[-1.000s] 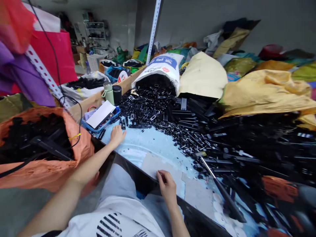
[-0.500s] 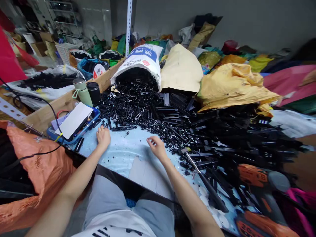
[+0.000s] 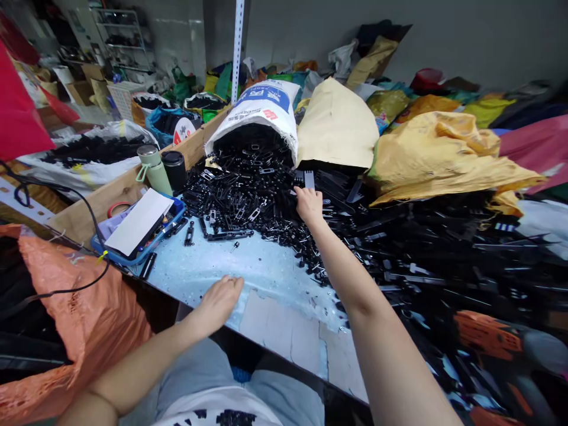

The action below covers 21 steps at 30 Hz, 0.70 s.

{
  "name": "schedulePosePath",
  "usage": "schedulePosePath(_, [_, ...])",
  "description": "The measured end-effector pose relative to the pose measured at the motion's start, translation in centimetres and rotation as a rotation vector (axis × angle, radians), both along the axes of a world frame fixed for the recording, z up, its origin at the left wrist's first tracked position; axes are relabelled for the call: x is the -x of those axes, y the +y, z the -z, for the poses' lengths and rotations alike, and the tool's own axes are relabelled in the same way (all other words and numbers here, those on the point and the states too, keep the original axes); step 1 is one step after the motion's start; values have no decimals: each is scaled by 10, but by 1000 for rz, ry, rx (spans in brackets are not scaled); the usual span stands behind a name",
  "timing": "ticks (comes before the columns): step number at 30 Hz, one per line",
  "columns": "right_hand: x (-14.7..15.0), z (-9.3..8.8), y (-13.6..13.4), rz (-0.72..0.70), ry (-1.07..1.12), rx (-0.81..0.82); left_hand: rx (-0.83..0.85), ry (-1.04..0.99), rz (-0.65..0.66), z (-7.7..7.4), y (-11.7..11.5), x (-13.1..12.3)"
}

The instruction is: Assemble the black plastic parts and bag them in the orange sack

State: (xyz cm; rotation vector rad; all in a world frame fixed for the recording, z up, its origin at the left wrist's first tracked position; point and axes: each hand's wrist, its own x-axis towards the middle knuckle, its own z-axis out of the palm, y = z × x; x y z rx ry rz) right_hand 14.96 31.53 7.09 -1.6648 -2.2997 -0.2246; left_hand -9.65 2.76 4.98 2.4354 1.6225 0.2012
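My right hand (image 3: 309, 204) reaches into the far side of a heap of small black parts (image 3: 239, 192). Its fingers curl down at a dark flat forked piece (image 3: 309, 179); what lies between the fingertips is hidden. Low over the pale blue tabletop (image 3: 177, 266), near its front edge, is my left hand (image 3: 224, 302), fingers stretched out together and nothing visible in them. A short black linked part (image 3: 189, 234) lies by itself left of the heap. Close by are a longer black bar-shaped part (image 3: 229, 235) and a loose screw (image 3: 235, 246).
At the left stands a blue tray (image 3: 137, 257) with a white sheet over it, beside a green bottle (image 3: 154, 171) and a black cup (image 3: 174, 170). An open white sack (image 3: 261, 109) spills black parts. An orange-and-grey power drill (image 3: 488, 336) lies at the right.
My right hand has moved forward from the tabletop into the heap. My left hand has drawn back from the black linked part toward the front edge. A long-handled hammer-like tool is now behind my right arm.
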Motion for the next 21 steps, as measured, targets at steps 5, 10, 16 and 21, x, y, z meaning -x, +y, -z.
schedulePosePath(5, [-5,4,-80,-116,31,-60,30,17,132,29,2,-37])
schedulePosePath(10, [-29,38,-120,-32,65,17,-35,-76,97,67,-3,-36])
schedulePosePath(16, [-1,66,-106,58,12,61,-181,-217,64,85,-13,-28])
schedulePosePath(21, [27,64,-78,206,149,96,-217,-216,57,83,-13,-29])
